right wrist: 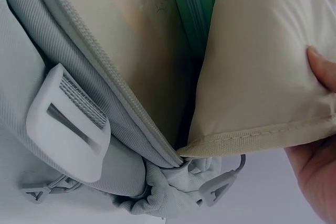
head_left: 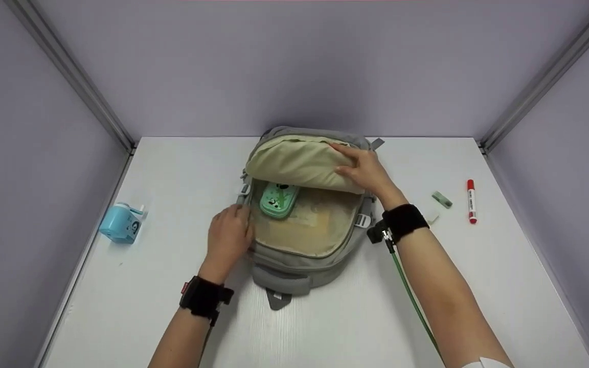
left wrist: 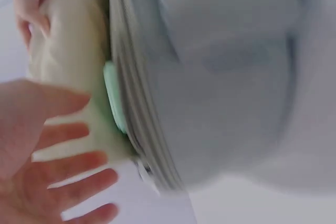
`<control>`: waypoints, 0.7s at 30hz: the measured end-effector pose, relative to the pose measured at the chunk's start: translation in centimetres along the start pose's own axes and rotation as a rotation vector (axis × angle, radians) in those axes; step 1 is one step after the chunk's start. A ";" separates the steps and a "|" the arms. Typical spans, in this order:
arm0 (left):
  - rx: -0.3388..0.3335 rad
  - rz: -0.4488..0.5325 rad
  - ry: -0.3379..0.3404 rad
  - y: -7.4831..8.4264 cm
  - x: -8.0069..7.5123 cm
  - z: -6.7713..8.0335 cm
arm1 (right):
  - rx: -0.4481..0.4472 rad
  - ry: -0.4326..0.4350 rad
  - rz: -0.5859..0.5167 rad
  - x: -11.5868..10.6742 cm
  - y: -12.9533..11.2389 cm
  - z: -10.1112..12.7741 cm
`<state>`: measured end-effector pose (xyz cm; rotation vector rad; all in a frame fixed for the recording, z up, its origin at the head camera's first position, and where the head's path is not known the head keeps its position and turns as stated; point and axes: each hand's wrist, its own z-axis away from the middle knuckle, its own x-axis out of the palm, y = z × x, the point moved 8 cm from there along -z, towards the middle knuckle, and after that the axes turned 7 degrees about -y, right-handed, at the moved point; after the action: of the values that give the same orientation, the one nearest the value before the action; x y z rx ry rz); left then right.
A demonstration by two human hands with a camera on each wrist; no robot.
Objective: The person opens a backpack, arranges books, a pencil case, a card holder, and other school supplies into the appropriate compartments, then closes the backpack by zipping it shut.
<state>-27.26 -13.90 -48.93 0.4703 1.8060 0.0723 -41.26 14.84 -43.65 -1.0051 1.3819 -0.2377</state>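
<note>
A grey backpack (head_left: 294,260) lies flat on the white table (head_left: 172,317) with its main compartment unzipped. My right hand (head_left: 363,168) grips the beige-lined flap (head_left: 294,161) and holds it lifted toward the far side; the right wrist view shows the thumb (right wrist: 321,66) pressed on the flap lining (right wrist: 262,61). Inside the bag, near the upper left, lies a green pencil case (head_left: 279,200) with a panda print. My left hand (head_left: 229,232) rests against the bag's left rim, and in the left wrist view its fingers (left wrist: 68,166) are spread and straight beside the backpack (left wrist: 220,77).
A blue pencil sharpener (head_left: 120,223) stands near the table's left edge. To the right of the bag lie a green eraser (head_left: 442,199), a small white eraser (head_left: 432,217) and a red marker (head_left: 471,200). Lilac walls enclose the table on three sides.
</note>
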 end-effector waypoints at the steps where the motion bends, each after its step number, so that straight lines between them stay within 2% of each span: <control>1: -0.044 0.002 0.037 -1.2 -0.5 0.1 | 0.001 0.003 0.003 0.0 0.0 0.0; 4: -0.183 -0.011 0.109 -5.4 -1.7 0.7 | 0.002 0.006 0.012 0.1 -0.1 -0.1; 7: -0.316 -0.039 0.132 -9.8 -2.2 1.8 | 0.003 0.005 0.013 0.1 -0.1 -0.1; 11: -0.440 -0.055 0.168 -14.7 -2.7 3.9 | 0.020 -0.012 -0.009 0.3 0.1 0.0; 14: -0.468 -0.062 0.224 -17.0 -3.5 4.9 | 0.032 -0.019 -0.021 0.4 0.2 0.1; 17: -0.482 -0.068 0.255 -18.5 -4.3 5.4 | 0.030 -0.013 -0.014 0.4 0.3 0.0; 19: -0.512 -0.068 0.244 -19.4 -4.9 5.5 | 0.025 -0.004 -0.003 0.4 0.2 -0.1; 21: -0.567 -0.051 0.188 -20.4 -5.3 5.5 | 0.020 0.003 0.005 0.4 0.2 -0.2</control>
<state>-26.65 -35.52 -51.63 0.0110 1.8766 0.5925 -41.47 14.63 -44.04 -0.9847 1.3817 -0.2488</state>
